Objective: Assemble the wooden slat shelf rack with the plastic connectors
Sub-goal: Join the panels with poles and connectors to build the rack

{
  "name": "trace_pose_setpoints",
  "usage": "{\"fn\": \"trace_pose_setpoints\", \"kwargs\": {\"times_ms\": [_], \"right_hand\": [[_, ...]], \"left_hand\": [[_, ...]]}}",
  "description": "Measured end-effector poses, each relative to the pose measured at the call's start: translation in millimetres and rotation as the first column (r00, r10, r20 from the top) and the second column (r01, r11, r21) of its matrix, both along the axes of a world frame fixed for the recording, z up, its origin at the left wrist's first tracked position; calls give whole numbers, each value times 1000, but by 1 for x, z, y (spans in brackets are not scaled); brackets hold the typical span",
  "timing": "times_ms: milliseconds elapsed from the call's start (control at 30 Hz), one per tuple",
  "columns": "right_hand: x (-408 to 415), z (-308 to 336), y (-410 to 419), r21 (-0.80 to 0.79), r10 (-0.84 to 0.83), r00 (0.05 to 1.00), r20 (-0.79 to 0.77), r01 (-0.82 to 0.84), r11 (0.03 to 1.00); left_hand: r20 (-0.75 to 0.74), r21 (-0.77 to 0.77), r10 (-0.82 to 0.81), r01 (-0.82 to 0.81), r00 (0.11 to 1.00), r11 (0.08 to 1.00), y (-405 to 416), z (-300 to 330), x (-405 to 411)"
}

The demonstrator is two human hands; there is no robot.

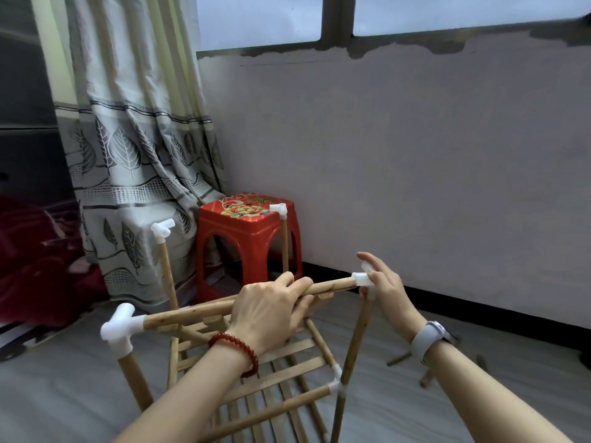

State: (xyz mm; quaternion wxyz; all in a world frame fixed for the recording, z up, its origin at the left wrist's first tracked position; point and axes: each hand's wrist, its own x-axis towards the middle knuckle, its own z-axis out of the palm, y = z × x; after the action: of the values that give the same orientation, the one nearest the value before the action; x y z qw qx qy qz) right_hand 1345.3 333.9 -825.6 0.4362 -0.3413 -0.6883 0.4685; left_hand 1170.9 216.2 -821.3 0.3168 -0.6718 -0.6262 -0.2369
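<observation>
Grey wall (pixel 415 155) ahead under the window, leaf-patterned curtain (pixel 128 148) hanging down at the left, grey floor (pixel 64 378) running beneath it all; in the corner between curtain and wall stands a red plastic stool (pixel 246 238) with a flowered top; right in front of the person, on the floor, stands the half-built shelf rack (pixel 256 372), a slatted wooden shelf low down, round wooden posts rising from its corners, white plastic connectors capping them.

Across the top, near side, runs a wooden rail (pixel 192 311), tilted up towards the right; its left end sits in the near-left connector (pixel 120 327), which tops a post; the left hand (pixel 268 308), red bead bracelet (pixel 236 350) on the wrist, is wrapped around that rail near its middle, fingers curled over it; the rail's right end enters the near-right connector (pixel 363 279) above a leaning post (pixel 355 346); the right hand (pixel 383 289), grey watch (pixel 428 338) on the wrist, clasps that connector, thumb over the top, fingers closed on it.

Farther back, two more posts stand upright, each with a white connector: back-left connector (pixel 163 230), back-right connector (pixel 279 210) in front of the stool; loose wooden pieces (pixel 399 359) lie on the floor to the right, blurred.
</observation>
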Motion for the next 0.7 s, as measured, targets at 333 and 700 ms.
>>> {"fn": "trace_pose_setpoints", "kwargs": {"times_ms": [333, 700], "right_hand": [[-1, -1, -16, 6, 49, 998, -44, -49, 999], [-4, 12, -19, -281, 45, 999, -28, -51, 958]], "left_hand": [[1, -46, -65, 65, 998, 997, -10, 5, -13], [78, -200, -48, 63, 996, 978, -20, 11, -8]]}}
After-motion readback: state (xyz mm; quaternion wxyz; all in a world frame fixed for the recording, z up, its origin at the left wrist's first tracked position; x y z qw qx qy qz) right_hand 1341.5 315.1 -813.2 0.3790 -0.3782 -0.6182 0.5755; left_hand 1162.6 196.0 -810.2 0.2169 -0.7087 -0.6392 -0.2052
